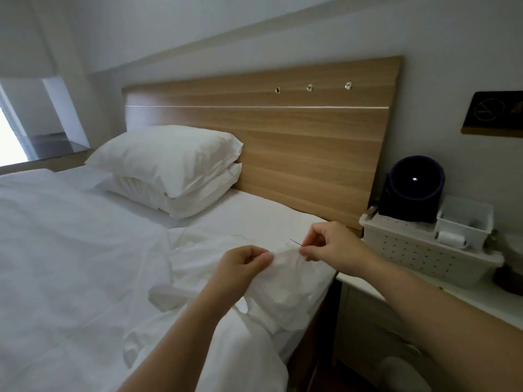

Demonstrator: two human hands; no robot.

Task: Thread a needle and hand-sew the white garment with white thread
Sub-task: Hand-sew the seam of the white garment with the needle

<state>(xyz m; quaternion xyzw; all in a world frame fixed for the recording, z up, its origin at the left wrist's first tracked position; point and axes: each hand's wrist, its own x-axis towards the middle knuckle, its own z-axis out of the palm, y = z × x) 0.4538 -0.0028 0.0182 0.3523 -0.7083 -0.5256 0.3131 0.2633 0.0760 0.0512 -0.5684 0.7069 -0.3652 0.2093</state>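
Fingers of the left hand [246,260] pinch a fold of the white garment [283,281], which lies bunched on the bed [254,210] by its right edge. Just beside, the right hand [329,247] pinches the needle [295,242], whose end sticks out over the cloth. Farther back are two pillows [169,154] and the wooden headboard [283,142].

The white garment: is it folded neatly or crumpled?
Crumpled: the garment lies bunched on the bed, the left hand pinching it.

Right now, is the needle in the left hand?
No, the right hand pinches the needle while the left hand holds the garment.
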